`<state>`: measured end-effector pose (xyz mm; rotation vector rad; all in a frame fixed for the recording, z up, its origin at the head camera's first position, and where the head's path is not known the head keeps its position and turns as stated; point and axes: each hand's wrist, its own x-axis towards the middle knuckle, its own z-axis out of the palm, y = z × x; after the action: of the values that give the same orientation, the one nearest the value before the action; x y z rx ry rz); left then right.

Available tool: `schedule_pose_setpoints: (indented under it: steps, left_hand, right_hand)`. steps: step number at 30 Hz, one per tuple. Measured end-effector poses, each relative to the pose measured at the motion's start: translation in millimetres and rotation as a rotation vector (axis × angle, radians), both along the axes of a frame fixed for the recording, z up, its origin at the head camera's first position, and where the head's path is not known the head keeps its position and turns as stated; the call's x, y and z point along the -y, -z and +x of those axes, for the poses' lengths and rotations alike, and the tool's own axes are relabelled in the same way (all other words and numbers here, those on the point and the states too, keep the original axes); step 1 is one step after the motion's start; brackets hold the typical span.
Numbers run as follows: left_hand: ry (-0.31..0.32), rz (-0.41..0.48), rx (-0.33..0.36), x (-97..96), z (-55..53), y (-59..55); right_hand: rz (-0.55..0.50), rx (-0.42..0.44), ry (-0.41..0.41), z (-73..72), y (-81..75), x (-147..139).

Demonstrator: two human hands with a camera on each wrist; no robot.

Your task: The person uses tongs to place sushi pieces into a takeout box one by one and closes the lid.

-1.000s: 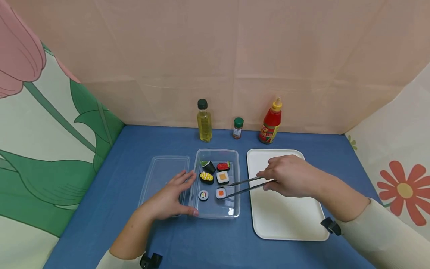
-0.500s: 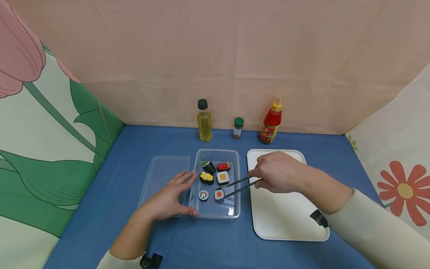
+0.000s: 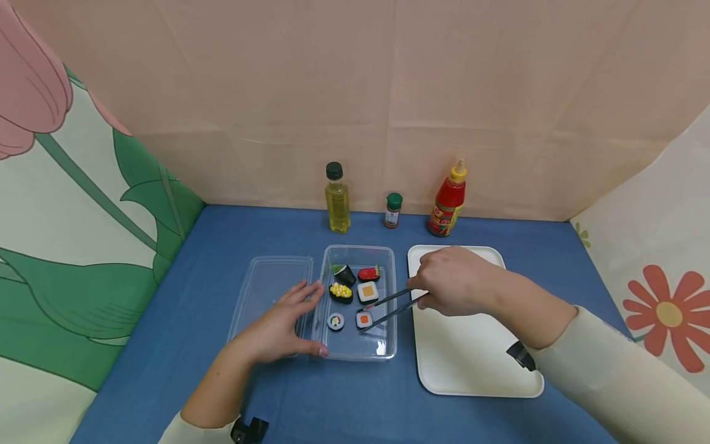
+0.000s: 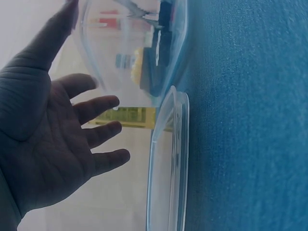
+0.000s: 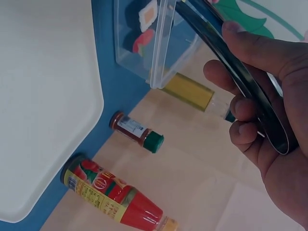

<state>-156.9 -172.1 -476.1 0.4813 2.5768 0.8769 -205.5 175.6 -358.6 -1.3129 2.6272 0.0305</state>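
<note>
My right hand (image 3: 457, 280) grips dark metal tongs (image 5: 231, 67) over the white tray's left side. The tongs' tips reach down into a clear plastic box (image 3: 383, 350), one on each side of a sushi roll with an orange centre (image 3: 363, 319). Around it in the box lie a small round roll (image 3: 335, 321), a yellow-topped piece (image 3: 341, 292), a square roll (image 3: 367, 292), a dark cone-shaped piece (image 3: 345, 275) and a red-topped piece (image 3: 369, 274). My left hand (image 3: 280, 325) spreads its fingers at the box's left wall, thumb and fingertips right at the rim.
A clear lid (image 3: 261, 277) lies left of the box, partly under my left hand. The white tray (image 3: 477, 364) sits to the right. Along the back stand an oil bottle (image 3: 338, 206), a small green-capped jar (image 3: 392, 213) and a red sauce bottle (image 3: 447, 203).
My right hand has moved left and slightly away from me with the tongs, whose tips now straddle the orange-centred roll. That roll shifted slightly left, then back right. The left hand has stayed in place.
</note>
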Motion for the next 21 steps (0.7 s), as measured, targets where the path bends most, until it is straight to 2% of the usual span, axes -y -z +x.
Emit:
schedule_pose_setpoints:
  steps: [8,21]
  left_hand:
    - [-0.003,0.004,0.001,-0.9,0.5,-1.2]
    - [0.004,-0.002,0.0,-0.3,0.6,-2.7]
  right_hand:
    - [-0.038,0.008,0.041,5.1,-3.4,-6.6]
    - [-0.109,-0.042,0.038,15.3,-3.3,-32.3]
